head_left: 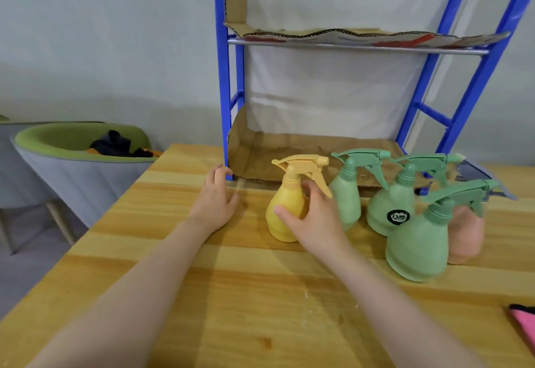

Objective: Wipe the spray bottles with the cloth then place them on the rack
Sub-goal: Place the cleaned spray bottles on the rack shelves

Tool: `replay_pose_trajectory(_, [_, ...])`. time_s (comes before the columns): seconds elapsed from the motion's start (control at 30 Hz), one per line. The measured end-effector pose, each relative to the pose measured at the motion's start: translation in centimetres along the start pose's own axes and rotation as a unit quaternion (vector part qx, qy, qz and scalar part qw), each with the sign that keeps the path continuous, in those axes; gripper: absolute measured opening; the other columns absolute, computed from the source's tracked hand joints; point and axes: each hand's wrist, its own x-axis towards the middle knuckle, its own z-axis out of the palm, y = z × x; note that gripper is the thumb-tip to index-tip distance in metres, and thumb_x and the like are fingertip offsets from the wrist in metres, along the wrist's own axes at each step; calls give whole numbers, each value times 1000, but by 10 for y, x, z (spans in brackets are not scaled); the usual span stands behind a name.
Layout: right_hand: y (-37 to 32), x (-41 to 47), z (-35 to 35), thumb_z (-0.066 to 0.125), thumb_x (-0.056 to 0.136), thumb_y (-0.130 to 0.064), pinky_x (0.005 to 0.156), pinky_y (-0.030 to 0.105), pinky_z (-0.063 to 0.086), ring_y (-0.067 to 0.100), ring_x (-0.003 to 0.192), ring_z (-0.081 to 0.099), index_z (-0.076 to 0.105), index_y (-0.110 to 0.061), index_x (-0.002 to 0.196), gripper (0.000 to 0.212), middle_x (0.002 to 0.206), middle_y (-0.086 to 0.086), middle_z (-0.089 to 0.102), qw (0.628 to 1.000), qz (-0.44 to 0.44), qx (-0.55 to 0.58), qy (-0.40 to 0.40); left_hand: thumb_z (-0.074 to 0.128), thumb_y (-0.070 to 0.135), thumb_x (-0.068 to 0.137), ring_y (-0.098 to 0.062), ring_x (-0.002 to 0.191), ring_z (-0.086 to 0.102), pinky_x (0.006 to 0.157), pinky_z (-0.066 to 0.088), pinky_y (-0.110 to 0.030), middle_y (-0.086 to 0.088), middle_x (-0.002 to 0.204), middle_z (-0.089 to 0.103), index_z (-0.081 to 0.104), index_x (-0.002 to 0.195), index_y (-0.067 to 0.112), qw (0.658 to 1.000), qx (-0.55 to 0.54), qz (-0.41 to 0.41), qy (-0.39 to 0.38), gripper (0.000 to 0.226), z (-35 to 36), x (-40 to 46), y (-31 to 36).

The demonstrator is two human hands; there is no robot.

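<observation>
- Head view: the right hand (314,217) wraps the yellow spray bottle (285,208) standing on the table (202,295); grip it low and firmly before lifting.
- The left hand (215,198) rests open, empty, left of it.
- The cloth (525,325) lies well right; the rack (223,78) stands beyond.

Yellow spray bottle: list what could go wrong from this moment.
1. The yellow spray bottle stands right beside a green bottle; the right hand closing round it could knock that neighbour, and the green bottles stand clustered, so one may topple others.
2. The pink cloth lies at the table's right edge, in neither hand, so the bottle may reach the rack unwiped.
3. The left hand rests flat, giving no support.
</observation>
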Motion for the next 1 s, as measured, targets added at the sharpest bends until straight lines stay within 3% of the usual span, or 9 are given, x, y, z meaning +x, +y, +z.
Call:
replay_pose_trajectory(0.07, [2,-4,4,69,88,-31,109,26,28,15,141,30,17,-26,156,85,155,-1,28,997,-1,46,-62,60,16,90,-28,141,32,102,42,-37,-8,155,24,37,131,23,1000,1,9,-5,48,1,0,-3])
replay_pose_trajectory(0.13, [6,-6,4,68,87,-20,105,23,30,10,138,32,9,-31,157,93,158,-4,26,994,-1,57,-96,59,20,91,-28,142,31,101,44,-41,-5,160,15,31,140,29,1000,13,-6,-20,58,2,0,-5])
replay_pose_trajectory(0.27, [6,-3,3,77,82,-37,106,27,33,16,132,41,24,-28,153,90,141,-4,41,998,-2,1,-56,57,25,94,-25,147,22,109,37,-41,0,163,9,17,152,31,999,29,-22,-36,71,4,2,-4])
replay_pose_trajectory(0.37, [0,-2,9,81,78,-42,98,19,29,10,119,42,37,-22,144,83,123,-10,38,999,-9,-19,-24,56,26,94,-22,145,26,108,37,-40,5,163,13,12,153,31,998,35,-25,-43,74,4,2,-4])
replay_pose_trajectory(0.53, [-15,20,20,82,73,-47,92,24,37,17,116,46,43,-17,138,81,121,-6,41,999,-10,-16,44,53,26,95,-23,136,38,100,45,-41,3,159,25,7,153,32,997,56,-29,-53,75,3,1,-3])
replay_pose_trajectory(0.67, [-32,70,26,82,72,-50,99,39,44,27,122,47,44,-8,133,83,127,6,45,994,-5,8,110,51,26,94,-24,135,41,98,48,-42,2,158,28,8,153,31,996,63,-27,-56,74,3,1,-3])
replay_pose_trajectory(1.0, [-41,164,66,79,74,-57,89,36,47,29,124,45,44,-6,130,84,131,10,48,988,30,-60,136,49,21,93,-19,113,53,77,52,-31,2,147,42,10,152,30,997,75,-13,-27,71,9,4,-8])
